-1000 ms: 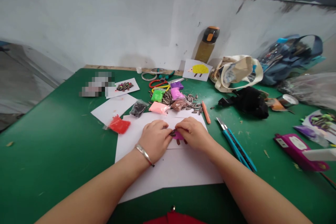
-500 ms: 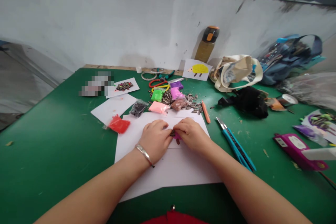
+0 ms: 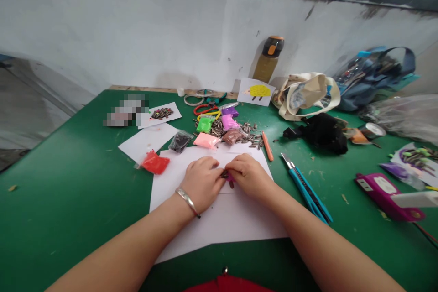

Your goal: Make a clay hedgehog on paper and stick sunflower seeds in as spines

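Note:
Both of my hands rest on a white sheet of paper (image 3: 236,223) in the middle of the green table (image 3: 68,191). My left hand (image 3: 202,181), with a silver bracelet at the wrist, has its fingers curled against a small magenta clay piece (image 3: 230,177) stuck with sunflower seeds. My right hand (image 3: 251,175) pinches the same piece from the right side. The fingers hide most of the piece. A pile of sunflower seeds (image 3: 249,133) lies just beyond my hands.
Small bags of coloured clay lie behind the paper: red (image 3: 155,163), pink (image 3: 206,140), green (image 3: 205,124), purple (image 3: 230,121). A teal utility knife (image 3: 306,188) and an orange pencil (image 3: 267,146) lie to the right. Bags (image 3: 308,93), a bottle (image 3: 268,57) and a hedgehog picture (image 3: 256,91) stand by the wall.
My right hand has slid slightly left and covers more of the magenta piece. My left hand has stayed in place.

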`<state>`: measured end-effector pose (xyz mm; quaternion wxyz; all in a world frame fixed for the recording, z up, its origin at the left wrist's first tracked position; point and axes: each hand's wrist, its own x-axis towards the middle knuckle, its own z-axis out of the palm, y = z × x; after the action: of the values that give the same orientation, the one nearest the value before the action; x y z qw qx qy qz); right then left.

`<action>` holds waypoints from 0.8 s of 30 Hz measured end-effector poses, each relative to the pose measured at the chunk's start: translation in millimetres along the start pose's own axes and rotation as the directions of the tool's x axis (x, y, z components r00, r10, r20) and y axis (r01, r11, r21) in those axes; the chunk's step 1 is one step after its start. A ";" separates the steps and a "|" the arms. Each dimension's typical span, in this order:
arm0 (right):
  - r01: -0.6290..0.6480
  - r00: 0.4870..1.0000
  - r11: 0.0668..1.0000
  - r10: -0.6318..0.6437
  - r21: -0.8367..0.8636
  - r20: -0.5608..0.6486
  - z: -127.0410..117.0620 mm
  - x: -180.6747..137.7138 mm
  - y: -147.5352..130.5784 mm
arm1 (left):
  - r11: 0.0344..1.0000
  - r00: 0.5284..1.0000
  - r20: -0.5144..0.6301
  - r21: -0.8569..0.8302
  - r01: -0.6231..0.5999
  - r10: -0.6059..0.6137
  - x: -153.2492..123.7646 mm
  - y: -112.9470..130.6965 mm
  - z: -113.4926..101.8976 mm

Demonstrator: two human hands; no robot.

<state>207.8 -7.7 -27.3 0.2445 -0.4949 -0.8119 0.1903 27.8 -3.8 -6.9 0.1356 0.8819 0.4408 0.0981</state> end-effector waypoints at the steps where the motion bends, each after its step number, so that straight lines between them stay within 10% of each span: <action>1: -0.006 1.000 1.000 0.006 -0.008 -0.005 -0.9 -0.4 0.6 | 1.000 1.000 0.011 -0.009 0.000 0.000 0.6 -0.5 -1.3; 24: -0.108 0.991 0.984 0.096 -0.142 -0.089 -19.5 0.9 23.8 | 0.999 1.000 -0.002 -0.034 -0.001 0.001 1.5 -5.5 2.4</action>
<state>235.7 4.9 -24.5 0.2303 -0.5599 -0.7865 0.1219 25.2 0.2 -10.9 0.1500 0.8795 0.4389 0.1064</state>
